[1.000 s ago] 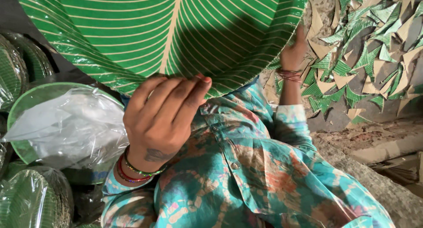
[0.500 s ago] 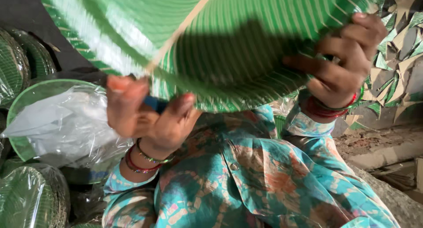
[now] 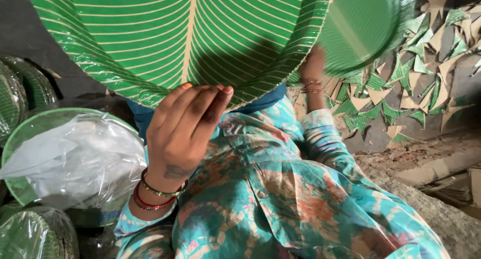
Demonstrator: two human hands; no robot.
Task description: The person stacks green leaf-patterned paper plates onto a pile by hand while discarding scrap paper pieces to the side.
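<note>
- Plate (image 3: 165, 38): big green leaf-print, fills upper left/centre of frame, midrib running top-bottom.
- Left hand (image 3: 183, 126): centre, just below near rim, fingers together, curled under edge.
- Right hand (image 3: 313, 71): mostly hidden behind right rim; grip unclear.
- Small plate (image 3: 363, 28): blurred, upper right.
</note>
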